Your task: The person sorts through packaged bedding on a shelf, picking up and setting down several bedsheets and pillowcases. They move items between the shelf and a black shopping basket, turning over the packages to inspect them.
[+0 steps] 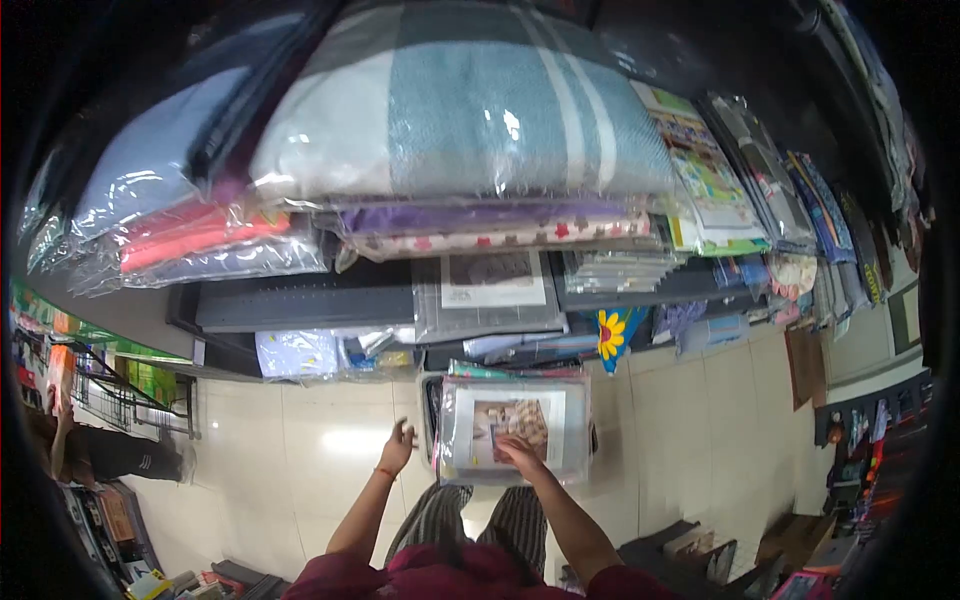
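Observation:
In the head view, a flat clear plastic package (458, 430) with a picture insert of patterned bedding lies on top of a pile in front of my legs. My right hand (520, 453) rests on the insert, its fingers stretched out. Off the package's left side, my left hand (399, 448) hangs in the air with its fingers apart and nothing in it. Under the top package, edges of other packets (500, 370) show at the back, and a pale container rim (427, 462) shows at the left.
Shelves ahead hold a large blue-and-white packaged textile (480, 110), coral packets (190, 238) and booklets (710, 170). A grey packet (490, 318) with a white insert lies lower. A yellow flower on blue (611, 335) hangs near the shelf edge. Another person (110, 450) is at far left.

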{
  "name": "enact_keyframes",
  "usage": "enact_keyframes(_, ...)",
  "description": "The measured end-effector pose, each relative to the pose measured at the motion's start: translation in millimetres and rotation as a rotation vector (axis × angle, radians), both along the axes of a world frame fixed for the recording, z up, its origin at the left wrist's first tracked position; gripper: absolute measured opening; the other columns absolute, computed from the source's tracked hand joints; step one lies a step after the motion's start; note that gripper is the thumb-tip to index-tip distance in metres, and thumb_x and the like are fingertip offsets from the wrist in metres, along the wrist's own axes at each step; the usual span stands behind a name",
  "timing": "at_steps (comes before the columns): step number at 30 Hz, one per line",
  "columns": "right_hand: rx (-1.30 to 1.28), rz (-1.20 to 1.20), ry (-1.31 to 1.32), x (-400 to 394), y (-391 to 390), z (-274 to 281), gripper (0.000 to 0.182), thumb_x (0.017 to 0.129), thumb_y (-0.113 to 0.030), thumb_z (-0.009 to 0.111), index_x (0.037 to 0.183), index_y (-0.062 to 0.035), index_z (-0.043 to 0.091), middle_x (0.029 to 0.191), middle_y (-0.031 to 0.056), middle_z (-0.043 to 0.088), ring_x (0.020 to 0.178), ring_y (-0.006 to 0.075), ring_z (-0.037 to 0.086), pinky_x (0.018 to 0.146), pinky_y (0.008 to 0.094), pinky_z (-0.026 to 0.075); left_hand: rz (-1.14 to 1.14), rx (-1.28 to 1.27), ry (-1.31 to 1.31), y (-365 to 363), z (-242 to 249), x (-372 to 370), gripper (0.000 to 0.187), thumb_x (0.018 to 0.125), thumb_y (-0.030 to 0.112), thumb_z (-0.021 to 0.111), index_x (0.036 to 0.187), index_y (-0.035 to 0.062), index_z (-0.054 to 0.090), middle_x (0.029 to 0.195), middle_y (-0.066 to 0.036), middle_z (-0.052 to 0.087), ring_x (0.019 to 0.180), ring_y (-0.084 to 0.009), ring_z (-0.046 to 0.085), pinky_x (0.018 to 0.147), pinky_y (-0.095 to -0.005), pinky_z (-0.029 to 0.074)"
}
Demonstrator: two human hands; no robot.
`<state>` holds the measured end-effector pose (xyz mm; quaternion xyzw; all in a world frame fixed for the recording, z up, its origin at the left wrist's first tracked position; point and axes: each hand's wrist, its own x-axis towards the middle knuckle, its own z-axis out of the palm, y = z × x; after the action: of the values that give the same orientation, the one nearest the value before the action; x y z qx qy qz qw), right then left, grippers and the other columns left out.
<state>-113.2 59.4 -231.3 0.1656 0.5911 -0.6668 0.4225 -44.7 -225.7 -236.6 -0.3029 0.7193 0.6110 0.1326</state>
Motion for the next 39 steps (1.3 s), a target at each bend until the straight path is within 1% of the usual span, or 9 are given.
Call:
enact_keyframes(4, 0.095, -0.236, -0.221, 91, 104, -16, 0.026, 0.08, -0.022, 0.051, 0.1, -0.0058, 0.05, 0.083, 0.0099, 0.059, 0.073, 0.0196, 0.059, 0.065, 0.0302, 0.047, -0.664, -0.09, -0.121, -1, -73, 117, 0.042, 0.085, 0.019, 0.046, 0.12, -0.0007, 0.032, 0.089, -0.016, 0.057, 0.068, -0.0187, 0.06, 0.064, -0.0294, 0.049)
enact_keyframes(9, 0.388, -0.415, -0.042, 111, 180, -30, 0.029, 0.076, -0.02, 0.054, 0.101, -0.0053, 0.05, 0.087, 0.0091, 0.057, 0.079, 0.0191, 0.058, 0.069, 0.0302, 0.046, -0.356, -0.296, -0.192, 44, -42, 95, 0.045, 0.079, 0.027, 0.052, 0.114, 0.0018, 0.04, 0.104, -0.021, 0.052, 0.088, -0.0316, 0.056, 0.08, -0.0368, 0.043)
enact_keyframes(15, 0.808, -0.201, 0.372, 63, 184, -68, 0.053, 0.068, -0.012, 0.06, 0.116, -0.0015, 0.041, 0.111, 0.018, 0.048, 0.104, 0.0276, 0.046, 0.084, 0.0363, 0.039, -0.295, -0.148, -0.19, 74, -135, 68, 0.052, 0.073, 0.025, 0.053, 0.117, 0.0024, 0.038, 0.104, -0.029, 0.046, 0.102, -0.0392, 0.045, 0.087, -0.0405, 0.038)
enact_keyframes(19, 0.947, -0.087, 0.362, 38, 175, -83, 0.066, 0.067, -0.021, 0.063, 0.122, -0.0033, 0.033, 0.118, 0.0198, 0.04, 0.107, 0.0277, 0.043, 0.087, 0.0365, 0.037, -0.148, -0.385, -0.443, 98, -86, 43, 0.056, 0.068, 0.03, 0.058, 0.114, 0.0059, 0.039, 0.095, -0.025, 0.051, 0.094, -0.0364, 0.051, 0.079, -0.0411, 0.042)
enact_keyframes(25, 1.029, -0.164, 0.487, 28, 182, -85, 0.046, 0.066, -0.022, 0.064, 0.104, -0.0006, 0.049, 0.084, 0.0158, 0.058, 0.069, 0.0232, 0.058, 0.062, 0.0307, 0.046, -0.002, 0.092, -0.215, 95, -43, 37, 0.04, 0.075, 0.01, 0.056, 0.111, 0.0047, 0.038, 0.075, -0.009, 0.056, 0.065, -0.0162, 0.054, 0.055, -0.0277, 0.043)
enact_keyframes(28, 0.837, 0.214, 0.489, 23, 196, -74, 0.033, 0.068, -0.019, 0.062, 0.094, -0.0007, 0.055, 0.083, 0.0119, 0.057, 0.062, 0.0177, 0.053, 0.057, 0.0284, 0.043, 0.042, 0.181, 0.009, 95, -18, 36, 0.036, 0.078, 0.0, 0.049, 0.112, 0.0054, 0.038, 0.078, -0.007, 0.056, 0.064, -0.0101, 0.051, 0.054, -0.0239, 0.041)
enact_keyframes(31, 0.506, -0.035, 0.571, 39, 183, -42, 0.026, 0.069, -0.017, 0.061, 0.089, -0.0009, 0.058, 0.073, 0.0094, 0.054, 0.058, 0.0174, 0.048, 0.056, 0.0286, 0.04, 0.0, 0.158, 0.213, 90, 6, 36, 0.031, 0.079, -0.001, 0.047, 0.109, 0.0036, 0.039, 0.081, -0.006, 0.054, 0.068, -0.0098, 0.049, 0.058, -0.023, 0.041)
enact_keyframes(35, 0.803, 0.001, 0.807, 72, 175, -50, 0.027, 0.072, -0.015, 0.058, 0.096, -0.0016, 0.057, 0.074, 0.012, 0.056, 0.066, 0.0183, 0.052, 0.064, 0.0284, 0.041, -0.074, 0.118, 0.258, 83, 64, 30, 0.026, 0.079, -0.002, 0.045, 0.105, 0.0025, 0.042, 0.082, -0.005, 0.052, 0.073, -0.0105, 0.049, 0.065, -0.0222, 0.041)
enact_keyframes(39, 0.658, -0.163, 0.423, 88, 168, -59, 0.033, 0.073, -0.015, 0.055, 0.103, -0.0022, 0.055, 0.1, 0.0164, 0.056, 0.09, 0.0227, 0.054, 0.072, 0.0326, 0.043, -0.112, 0.132, 0.329, 97, 89, 28, 0.024, 0.081, 0.002, 0.049, 0.105, 0.0032, 0.043, 0.088, -0.004, 0.052, 0.081, -0.0097, 0.047, 0.073, -0.0225, 0.039)
